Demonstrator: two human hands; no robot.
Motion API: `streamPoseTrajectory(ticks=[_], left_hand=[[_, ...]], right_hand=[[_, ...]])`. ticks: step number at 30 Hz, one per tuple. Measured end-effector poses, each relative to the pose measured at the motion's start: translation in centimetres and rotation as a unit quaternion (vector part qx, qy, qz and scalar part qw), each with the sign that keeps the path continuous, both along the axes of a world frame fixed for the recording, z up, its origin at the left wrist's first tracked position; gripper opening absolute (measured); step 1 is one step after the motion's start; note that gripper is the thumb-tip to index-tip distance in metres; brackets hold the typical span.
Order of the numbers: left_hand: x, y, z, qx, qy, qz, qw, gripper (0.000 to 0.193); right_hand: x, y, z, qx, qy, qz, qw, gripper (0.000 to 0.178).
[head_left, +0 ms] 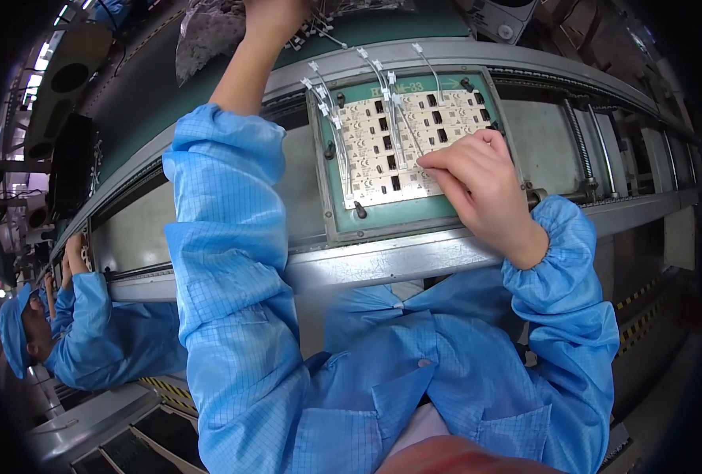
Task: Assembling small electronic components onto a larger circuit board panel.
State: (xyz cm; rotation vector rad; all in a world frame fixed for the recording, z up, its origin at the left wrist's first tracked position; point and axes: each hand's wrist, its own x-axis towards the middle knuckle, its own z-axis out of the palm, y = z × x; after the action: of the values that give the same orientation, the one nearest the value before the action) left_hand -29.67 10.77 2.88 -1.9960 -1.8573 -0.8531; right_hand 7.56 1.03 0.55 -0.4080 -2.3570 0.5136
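A white circuit board panel point(364, 142) with rows of black parts lies in a green carrier frame point(446, 213) before me. Several thin white cables point(341, 150) with white plugs stand up from it, their upper ends leaning over the frame's far edge. My right hand point(481, 178) is over the right half of the panel, thumb and forefinger pinched at the lower end of one cable point(410, 130). Stretched far forward, my left hand point(276, 14) is at a pile of loose cables point(315, 30); the upper picture edge cuts off its fingers.
The carrier sits between metal conveyor rails point(398, 257). Beyond them runs a green belt point(142, 95) with a clear plastic bag point(209, 35). A threaded rod point(578, 142) crosses the conveyor at right. Another person point(90, 340) in blue works at far left.
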Motion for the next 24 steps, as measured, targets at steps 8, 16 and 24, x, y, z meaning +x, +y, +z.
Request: streamPoseTrajectory(ticks=[8,16,24], left_hand=[[-3.9,1.8,0.5,-0.021,-0.096,0.124,0.987,0.021],[-5.2,1.6,-1.5,0.034,-0.082,0.189,0.978,0.035],[-6.3,2.9,-0.1,0.000,-0.573,0.034,0.819,0.017]], right_hand=[[-0.4,0.3,-0.2,-0.009,-0.016,0.008,1.000,0.009],[-0.7,-1.0,-0.5,-0.002,-0.078,0.028,0.997,0.007],[-1.4,-0.9,-0.2,0.017,-0.110,0.020,0.994,0.006]])
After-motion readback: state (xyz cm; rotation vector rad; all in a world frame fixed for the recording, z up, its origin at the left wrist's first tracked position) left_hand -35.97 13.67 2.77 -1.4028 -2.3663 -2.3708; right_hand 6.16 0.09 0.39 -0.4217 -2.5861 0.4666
